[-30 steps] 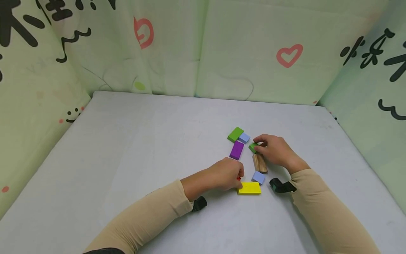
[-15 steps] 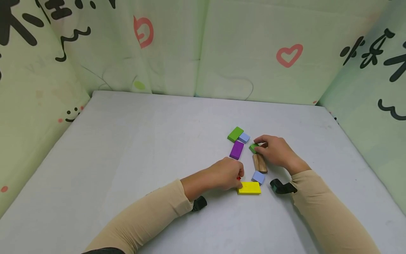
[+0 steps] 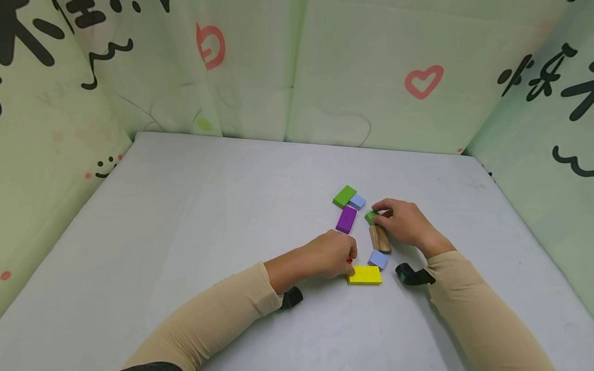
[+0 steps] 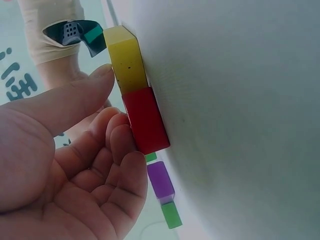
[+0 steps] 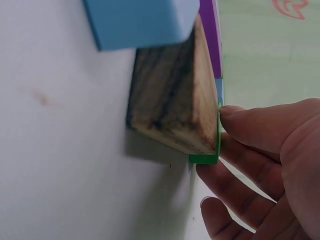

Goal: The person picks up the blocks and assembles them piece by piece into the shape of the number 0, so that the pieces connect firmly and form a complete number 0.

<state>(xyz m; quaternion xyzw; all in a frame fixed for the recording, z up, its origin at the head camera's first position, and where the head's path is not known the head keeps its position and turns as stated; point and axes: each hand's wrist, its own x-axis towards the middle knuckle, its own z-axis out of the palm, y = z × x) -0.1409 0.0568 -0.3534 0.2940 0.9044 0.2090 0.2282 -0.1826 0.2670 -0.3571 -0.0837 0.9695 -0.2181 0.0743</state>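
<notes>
My left hand (image 3: 330, 253) is over the near end of a curved line of blocks. Its thumb touches the yellow block (image 4: 127, 62), and its curled fingers hold the red block (image 4: 146, 120) that butts against the yellow one. From the head view the red block is mostly hidden. Between thumb and fingers, my right hand (image 3: 402, 220) pinches a small green block (image 3: 370, 217) at the far end of the brown wood-grain block (image 3: 379, 239). Only an edge of that green block shows past the brown one in the right wrist view.
A light blue block (image 3: 378, 259) sits between the brown and yellow blocks. On the other side are a purple block (image 3: 346, 219), another light blue block (image 3: 357, 201) and a larger green block (image 3: 345, 196). All lie on a white table (image 3: 195, 206) with printed cloth (image 3: 343, 72) behind.
The right hand and the small green block have shifted very slightly toward the brown block. The left hand and the other blocks look unchanged.
</notes>
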